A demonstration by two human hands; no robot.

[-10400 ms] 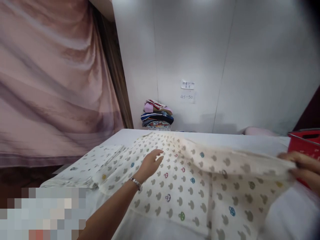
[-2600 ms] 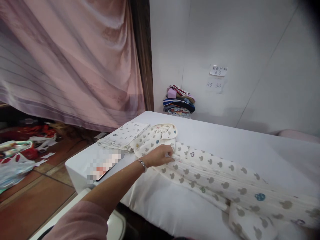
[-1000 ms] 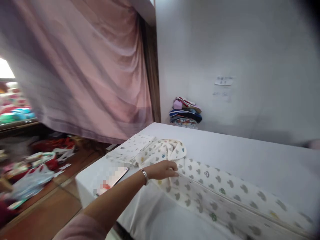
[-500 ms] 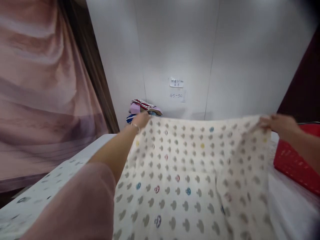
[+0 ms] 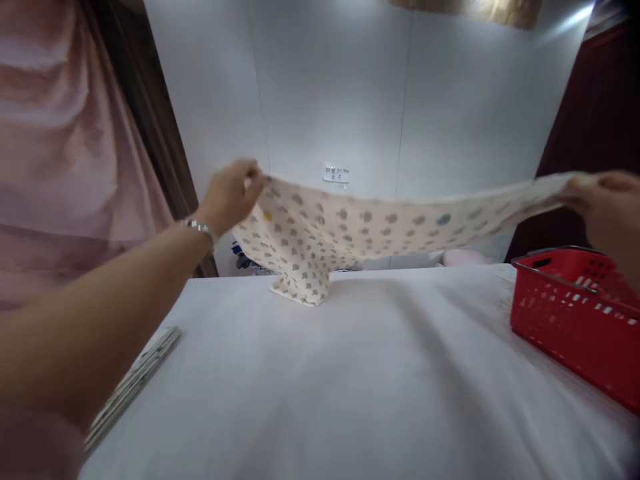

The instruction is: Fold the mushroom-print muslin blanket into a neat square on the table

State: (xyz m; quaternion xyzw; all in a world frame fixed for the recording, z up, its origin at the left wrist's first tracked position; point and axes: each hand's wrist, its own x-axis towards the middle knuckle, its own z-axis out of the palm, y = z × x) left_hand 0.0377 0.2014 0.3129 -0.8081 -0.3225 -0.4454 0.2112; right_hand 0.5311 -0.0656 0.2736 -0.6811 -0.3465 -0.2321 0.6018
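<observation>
A cream cloth [image 5: 350, 227] with a grey mushroom-like print and a few coloured motifs is stretched in the air between my hands. My left hand [image 5: 233, 197] pinches its left upper corner; a bracelet sits on that wrist. At the far right, my right hand [image 5: 610, 207] grips the opposite corner, a little blurred. The cloth's upper edge sags slightly between them. Its lower part hangs bunched toward the left, and the bottom touches the white table near its far edge.
The white-covered table [image 5: 350, 373] spreads in front of me. On its right stands a red plastic basket [image 5: 570, 320] with a handle. A folded printed cloth stack [image 5: 133, 387] lies at the left edge. Behind is a pale wall with a paper label [image 5: 336, 174]; a pink curtain [image 5: 75, 133] hangs left.
Both hands have risen with the cloth. It was spread broadly toward me over the table; now it swings away to the far side, uncovering the tabletop.
</observation>
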